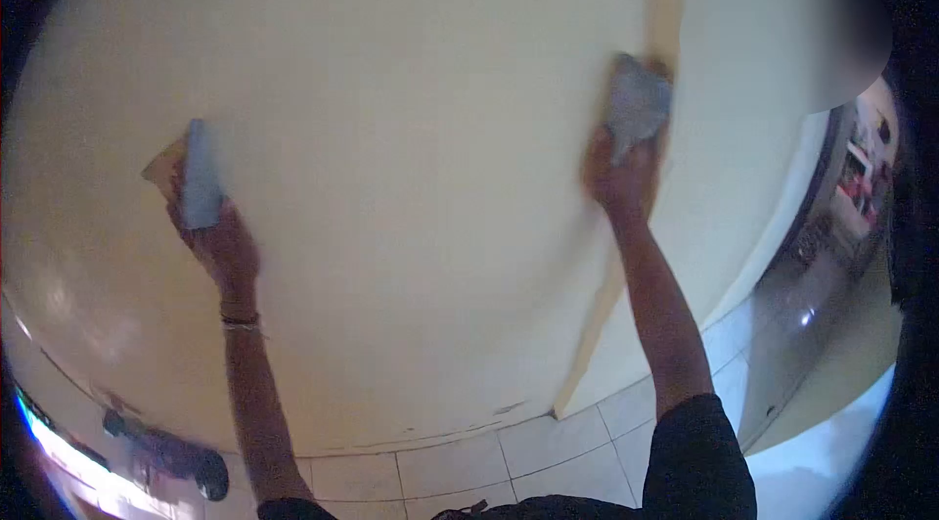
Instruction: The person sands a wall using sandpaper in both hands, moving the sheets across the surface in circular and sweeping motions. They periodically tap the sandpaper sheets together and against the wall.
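Observation:
At the left, my left hand (220,231) is closed around a grey-blue flat piece (201,182), with a brown sheet-like piece (164,166) sticking out beside it. A thin band circles that wrist. Higher up on the right, my right hand (626,173) holds a crumpled grey cloth (639,101) near the vertical strip (592,349) on the cream wall (421,187). Both hands are raised in front of the wall. Whether the cloth touches the wall is too blurred to tell.
White floor tiles (455,461) run along the wall's foot, where small marks show. At the lower left are a dark object (210,473) and a bright screen-like surface (83,466). A brown glossy surface (807,324) stands at the right, with shelves beyond.

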Demonstrator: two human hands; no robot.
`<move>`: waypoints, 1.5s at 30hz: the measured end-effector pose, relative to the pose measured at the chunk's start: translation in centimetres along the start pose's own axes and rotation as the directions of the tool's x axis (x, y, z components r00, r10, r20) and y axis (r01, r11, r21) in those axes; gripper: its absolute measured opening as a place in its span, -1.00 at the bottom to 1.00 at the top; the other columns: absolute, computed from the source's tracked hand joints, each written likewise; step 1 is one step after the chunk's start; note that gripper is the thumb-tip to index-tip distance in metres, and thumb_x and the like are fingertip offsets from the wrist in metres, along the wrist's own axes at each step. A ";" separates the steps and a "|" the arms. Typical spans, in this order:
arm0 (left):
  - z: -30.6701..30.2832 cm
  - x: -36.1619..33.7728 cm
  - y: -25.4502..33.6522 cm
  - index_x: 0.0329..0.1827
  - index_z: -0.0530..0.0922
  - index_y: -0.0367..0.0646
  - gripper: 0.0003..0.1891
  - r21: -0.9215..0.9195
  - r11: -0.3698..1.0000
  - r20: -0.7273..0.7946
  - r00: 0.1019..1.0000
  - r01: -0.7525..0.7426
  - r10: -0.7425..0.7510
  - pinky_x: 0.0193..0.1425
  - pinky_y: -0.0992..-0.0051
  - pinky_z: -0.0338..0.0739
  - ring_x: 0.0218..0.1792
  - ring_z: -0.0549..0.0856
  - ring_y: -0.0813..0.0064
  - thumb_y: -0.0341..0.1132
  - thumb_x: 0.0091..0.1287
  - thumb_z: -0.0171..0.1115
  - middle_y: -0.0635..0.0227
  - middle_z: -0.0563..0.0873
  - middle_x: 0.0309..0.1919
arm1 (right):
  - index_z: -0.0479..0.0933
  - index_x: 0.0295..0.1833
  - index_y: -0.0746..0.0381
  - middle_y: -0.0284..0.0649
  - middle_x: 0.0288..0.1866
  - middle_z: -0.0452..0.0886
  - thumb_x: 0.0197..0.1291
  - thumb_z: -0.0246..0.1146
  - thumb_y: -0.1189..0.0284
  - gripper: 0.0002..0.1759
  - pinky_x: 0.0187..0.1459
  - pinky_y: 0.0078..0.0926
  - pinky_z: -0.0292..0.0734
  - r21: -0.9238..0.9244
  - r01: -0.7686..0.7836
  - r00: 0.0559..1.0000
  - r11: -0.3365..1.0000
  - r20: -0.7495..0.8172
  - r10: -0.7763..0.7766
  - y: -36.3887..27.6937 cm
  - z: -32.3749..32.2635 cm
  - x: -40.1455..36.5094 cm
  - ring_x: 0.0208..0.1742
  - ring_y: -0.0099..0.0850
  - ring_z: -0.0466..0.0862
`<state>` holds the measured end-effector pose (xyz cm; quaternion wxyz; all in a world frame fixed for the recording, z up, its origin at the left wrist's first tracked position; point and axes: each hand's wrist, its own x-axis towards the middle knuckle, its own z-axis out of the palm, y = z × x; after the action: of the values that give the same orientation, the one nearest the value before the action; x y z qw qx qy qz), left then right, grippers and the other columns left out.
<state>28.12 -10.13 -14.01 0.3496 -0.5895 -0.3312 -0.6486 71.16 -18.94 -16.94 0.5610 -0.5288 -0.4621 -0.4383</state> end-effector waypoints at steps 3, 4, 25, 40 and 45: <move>-4.5 -2.5 -14.5 0.20 0.19 -0.27 -0.48 -0.509 0.807 -0.050 0.926 0.300 -0.375 0.27 0.31 0.07 0.17 0.31 0.27 -0.23 0.25 0.08 0.15 0.34 0.15 | 0.19 0.16 0.41 0.16 0.13 0.31 0.09 0.08 0.17 -0.36 0.27 -0.22 0.06 -0.133 0.024 0.998 0.991 -0.053 -0.031 5.5 4.0 -3.2 0.19 0.06 0.27; -6.8 -3.3 -19.2 0.19 0.19 -0.29 -0.52 -0.164 0.910 -0.005 0.922 0.381 -0.386 0.30 0.27 0.01 0.22 0.21 0.20 -0.22 0.29 0.00 0.09 0.26 0.20 | 0.04 0.25 0.41 0.17 0.22 0.20 0.14 -0.01 0.00 -0.22 0.27 -0.26 0.01 0.081 -0.451 0.848 0.889 0.349 0.398 0.1 0.1 -1.2 0.29 -0.04 0.17; -9.7 0.4 -14.7 0.19 0.20 -0.33 -0.48 0.002 0.979 -0.190 0.961 0.206 -0.202 0.36 0.15 -0.13 0.30 0.12 0.09 -0.12 0.30 -0.11 0.04 0.25 0.23 | -0.03 0.31 0.39 0.09 0.36 -0.05 0.17 -0.07 0.23 -0.32 0.33 -0.05 -0.31 0.216 0.264 0.923 0.940 0.225 -0.311 -40.2 10.0 -5.3 0.40 -0.09 -0.09; -8.4 -1.8 -18.0 0.21 0.14 -0.38 -0.41 0.002 0.954 -0.189 0.937 0.299 -0.293 0.22 0.26 0.23 0.16 0.35 0.09 -0.09 0.29 -0.01 -0.08 0.30 0.16 | 0.20 0.23 0.31 -0.02 0.33 0.09 0.07 0.03 0.31 -0.41 0.30 -0.07 -0.10 0.419 0.277 0.920 0.865 0.144 -0.364 -34.6 7.5 -4.3 0.37 -0.14 0.06; -7.2 -0.3 -15.6 0.16 0.22 -0.39 -0.44 0.136 0.924 -0.169 0.927 0.358 -0.335 0.16 0.24 0.30 0.09 0.41 0.03 -0.09 0.29 -0.01 -0.12 0.39 0.08 | 0.13 0.25 0.38 0.06 0.33 0.06 0.08 0.02 0.34 -0.39 0.31 -0.14 -0.05 0.268 0.196 0.979 0.943 0.002 -0.204 -19.7 6.1 -1.3 0.33 -0.01 0.08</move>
<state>11.15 -7.84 -15.21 0.2994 -0.4429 -0.4569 -0.7110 51.22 -13.93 -14.43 0.5728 -0.4054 -0.5763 -0.4189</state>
